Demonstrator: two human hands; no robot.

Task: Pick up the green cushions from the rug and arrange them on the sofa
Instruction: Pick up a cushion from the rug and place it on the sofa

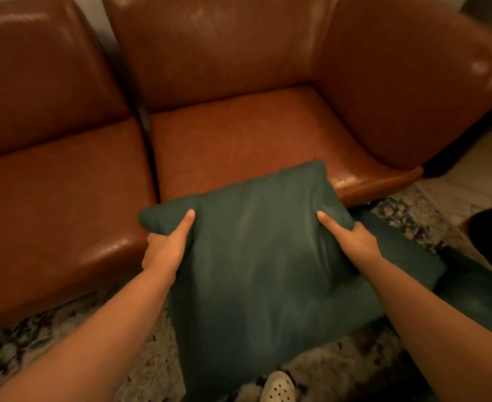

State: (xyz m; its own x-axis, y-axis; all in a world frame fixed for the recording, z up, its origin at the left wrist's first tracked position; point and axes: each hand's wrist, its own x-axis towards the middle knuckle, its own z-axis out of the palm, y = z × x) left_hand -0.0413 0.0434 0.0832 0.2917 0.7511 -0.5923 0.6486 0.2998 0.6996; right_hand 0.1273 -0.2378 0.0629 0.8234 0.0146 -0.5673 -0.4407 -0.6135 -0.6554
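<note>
Now both hands – left hand (pixel 163 250), right hand (pixel 355 242) – fingers clamped on green cushion (pixel 256 256), above rug (pixel 340 369), before sofa (pixel 239 140)

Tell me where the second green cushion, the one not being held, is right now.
It lies on the patterned rug at lower right, partly hidden under the held green cushion, just before the brown leather sofa.

A home living room is showing here. A brown leather sofa (pixel 239 134) of padded sections is filling most of the view, its glossy seats and backrests catching warm indoor light. A shaggy patterned rug (pixel 410 219) is lying in front of it, with pale flooring (pixel 471 175) running beside the rug at the right. Green cushions (pixel 262 256) are sitting at the sofa's front edge, and a perforated house slipper (pixel 278 387) is peeking in at the bottom.
</note>
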